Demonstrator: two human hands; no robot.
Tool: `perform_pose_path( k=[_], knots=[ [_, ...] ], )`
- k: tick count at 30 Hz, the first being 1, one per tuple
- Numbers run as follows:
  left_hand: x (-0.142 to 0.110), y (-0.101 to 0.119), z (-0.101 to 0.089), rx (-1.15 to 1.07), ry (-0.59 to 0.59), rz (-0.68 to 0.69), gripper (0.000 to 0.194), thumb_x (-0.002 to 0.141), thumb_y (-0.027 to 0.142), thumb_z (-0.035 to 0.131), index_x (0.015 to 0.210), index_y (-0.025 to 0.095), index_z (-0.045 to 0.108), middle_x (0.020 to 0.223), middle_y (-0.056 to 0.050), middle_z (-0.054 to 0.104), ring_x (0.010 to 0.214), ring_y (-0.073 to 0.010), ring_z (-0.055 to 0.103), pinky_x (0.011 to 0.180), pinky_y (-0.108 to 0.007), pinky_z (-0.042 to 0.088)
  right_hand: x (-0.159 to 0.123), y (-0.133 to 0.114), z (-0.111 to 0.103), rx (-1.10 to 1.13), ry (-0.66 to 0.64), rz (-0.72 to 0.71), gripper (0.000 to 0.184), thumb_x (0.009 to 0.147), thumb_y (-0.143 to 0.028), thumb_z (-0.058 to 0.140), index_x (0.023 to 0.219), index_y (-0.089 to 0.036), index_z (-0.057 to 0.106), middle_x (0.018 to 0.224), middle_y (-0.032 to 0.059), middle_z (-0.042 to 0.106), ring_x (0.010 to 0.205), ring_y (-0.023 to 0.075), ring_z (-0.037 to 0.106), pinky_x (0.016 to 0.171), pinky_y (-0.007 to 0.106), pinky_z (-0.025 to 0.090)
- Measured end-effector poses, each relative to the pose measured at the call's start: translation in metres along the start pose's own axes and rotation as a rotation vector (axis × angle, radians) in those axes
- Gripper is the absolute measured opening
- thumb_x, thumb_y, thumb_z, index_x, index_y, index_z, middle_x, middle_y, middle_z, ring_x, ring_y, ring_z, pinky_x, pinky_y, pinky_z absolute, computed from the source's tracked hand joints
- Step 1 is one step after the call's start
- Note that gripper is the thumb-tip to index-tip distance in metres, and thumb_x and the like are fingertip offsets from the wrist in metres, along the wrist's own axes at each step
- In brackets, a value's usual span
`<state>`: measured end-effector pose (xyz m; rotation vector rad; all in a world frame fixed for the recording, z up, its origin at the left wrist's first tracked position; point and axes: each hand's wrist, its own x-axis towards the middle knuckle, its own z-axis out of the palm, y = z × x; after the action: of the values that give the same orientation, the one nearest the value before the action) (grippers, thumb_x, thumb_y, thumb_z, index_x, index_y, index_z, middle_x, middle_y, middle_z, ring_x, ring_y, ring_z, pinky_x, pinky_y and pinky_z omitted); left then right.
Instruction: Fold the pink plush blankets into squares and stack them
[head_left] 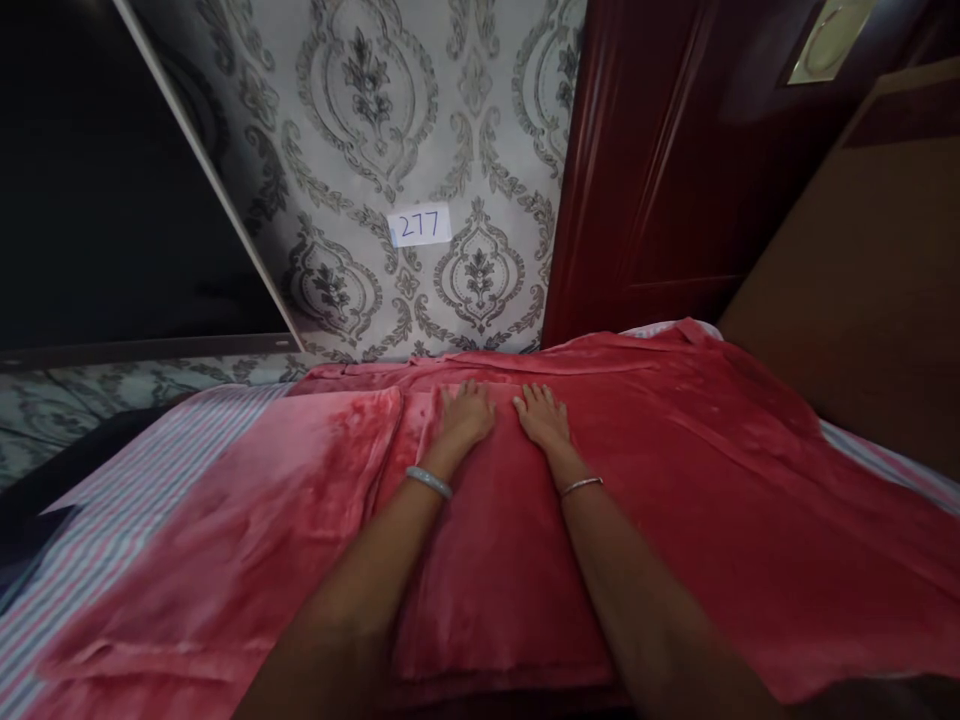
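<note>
A red plush blanket (675,490) is spread over a bed, with a folded panel in the middle and another folded part at the left. My left hand (468,412) lies flat on the far end of the middle panel, fingers spread. Beside it, a short gap to the right, my right hand (543,414) also rests palm down with fingers apart. A pale bangle (429,481) circles my left wrist, and a thin bracelet (581,486) is on my right one. Neither hand grips the cloth.
A striped sheet (142,510) shows under the blanket at the left. Behind stands a patterned wall (480,150) with a paper label (420,225) reading 277. A large dark screen (127,190) is at the left. At the right are a dark red door (660,180) and a brown cardboard box (885,270).
</note>
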<state>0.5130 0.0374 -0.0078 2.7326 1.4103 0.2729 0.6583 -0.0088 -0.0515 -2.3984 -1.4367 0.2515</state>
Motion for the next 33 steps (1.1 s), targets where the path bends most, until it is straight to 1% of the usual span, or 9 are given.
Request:
perform_pose_path(
  k=[2,3,6,8,14,19,24,29,33],
  knots=[
    [0.006,0.009,0.007,-0.012,-0.004,0.075,0.056,0.102,0.031,0.029,0.156,0.021,0.045,0.165,-0.01,0.042,0.154,-0.0284,0.033,0.128,-0.062,0.018,0.0,0.0,0.0,-0.019,0.008,-0.003,0.062,0.107,-0.04,0.019,0.163,-0.017,0.033,0.172,0.0081,0.026,0.159,0.0243,0.017,0.125,0.053,0.022],
    [0.007,0.013,0.013,-0.013,-0.005,0.072,0.057,0.103,0.031,0.029,0.156,0.022,0.045,0.165,-0.009,0.041,0.155,-0.029,0.032,0.128,-0.063,0.017,-0.001,0.0,0.0,-0.027,0.011,-0.005,0.061,0.107,-0.038,0.02,0.163,-0.017,0.033,0.172,0.008,0.026,0.159,0.0243,0.018,0.125,0.053,0.023],
    [0.007,0.016,0.027,-0.001,-0.011,-0.027,0.06,0.103,0.039,0.029,0.158,0.019,0.043,0.167,-0.012,0.037,0.156,-0.0318,0.029,0.127,-0.066,0.014,-0.002,0.001,-0.001,-0.034,0.011,-0.012,0.061,0.107,-0.038,0.021,0.163,-0.017,0.034,0.172,0.0083,0.025,0.159,0.0247,0.018,0.125,0.053,0.024],
    [0.006,0.013,0.032,0.008,-0.02,-0.076,0.064,0.103,0.045,0.028,0.159,0.018,0.04,0.168,-0.012,0.034,0.158,-0.0314,0.025,0.128,-0.065,0.012,-0.002,0.001,-0.001,-0.033,0.004,-0.014,0.062,0.107,-0.038,0.022,0.163,-0.016,0.033,0.172,0.0081,0.025,0.159,0.025,0.017,0.125,0.053,0.024],
    [0.008,-0.012,0.021,0.067,-0.113,-0.147,0.072,0.102,0.056,0.023,0.162,0.018,0.034,0.17,-0.013,0.029,0.159,-0.0281,0.022,0.129,-0.06,0.006,0.0,0.003,0.001,-0.034,-0.013,-0.01,0.063,0.107,-0.041,0.02,0.164,-0.016,0.03,0.173,0.008,0.022,0.159,0.0249,0.015,0.126,0.054,0.022],
    [0.007,-0.032,0.012,0.058,-0.146,-0.201,0.07,0.102,0.052,0.021,0.163,0.019,0.031,0.171,-0.012,0.025,0.16,-0.0263,0.02,0.128,-0.061,0.012,0.0,0.003,0.0,-0.022,-0.013,-0.02,0.063,0.107,-0.04,0.021,0.164,-0.015,0.03,0.173,0.0088,0.022,0.159,0.0255,0.015,0.126,0.055,0.022],
    [0.008,-0.037,0.012,0.047,-0.176,-0.215,0.069,0.101,0.051,0.024,0.163,0.021,0.031,0.172,-0.01,0.024,0.16,-0.0252,0.019,0.128,-0.056,0.018,0.001,0.003,-0.001,-0.013,-0.024,-0.014,0.063,0.107,-0.041,0.021,0.164,-0.017,0.03,0.173,0.0084,0.02,0.16,0.026,0.014,0.126,0.056,0.02],
    [0.01,-0.041,0.016,0.041,-0.12,-0.223,0.071,0.101,0.052,0.025,0.162,0.017,0.032,0.171,-0.013,0.025,0.16,-0.0267,0.02,0.128,-0.056,0.02,0.002,0.004,0.0,0.0,-0.016,-0.016,0.063,0.106,-0.041,0.022,0.164,-0.017,0.031,0.173,0.008,0.021,0.159,0.0268,0.015,0.126,0.055,0.02],
    [0.012,-0.045,0.018,-0.012,-0.117,-0.211,0.069,0.101,0.052,0.029,0.161,0.021,0.035,0.171,-0.011,0.027,0.159,-0.026,0.022,0.127,-0.056,0.022,0.004,0.006,0.0,0.014,-0.013,-0.019,0.063,0.106,-0.041,0.022,0.164,-0.018,0.032,0.173,0.0087,0.021,0.159,0.0268,0.015,0.126,0.057,0.02]
  ],
)
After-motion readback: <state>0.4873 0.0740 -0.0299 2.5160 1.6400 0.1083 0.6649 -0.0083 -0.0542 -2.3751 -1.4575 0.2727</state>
